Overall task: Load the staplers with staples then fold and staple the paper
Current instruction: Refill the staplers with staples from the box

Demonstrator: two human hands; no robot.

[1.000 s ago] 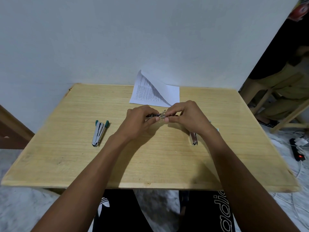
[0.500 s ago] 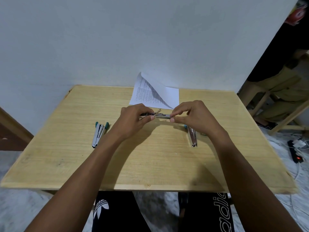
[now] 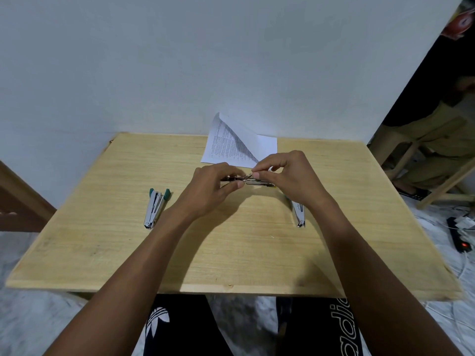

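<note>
Both hands hold a small metal stapler (image 3: 253, 180) opened out flat above the middle of the wooden table (image 3: 231, 253). My left hand (image 3: 213, 187) pinches its left end. My right hand (image 3: 288, 178) grips its right part, thumb and forefinger pinched at the top near the hinge. A second stapler (image 3: 154, 208) with green ends lies on the table to the left. A third stapler (image 3: 298, 213) lies to the right, partly hidden by my right wrist. A printed sheet of paper (image 3: 236, 145), folded over diagonally, rests at the table's far edge against the wall.
A white wall stands right behind the table. A person sits on a wooden stool (image 3: 421, 160) at the far right. A power strip (image 3: 460, 235) with cables lies on the floor on the right. My knees are under the table's near edge.
My right hand has slid back left along the stapler toward my left hand, its pinch now at the hinge. The other two staplers and the paper have not moved.
</note>
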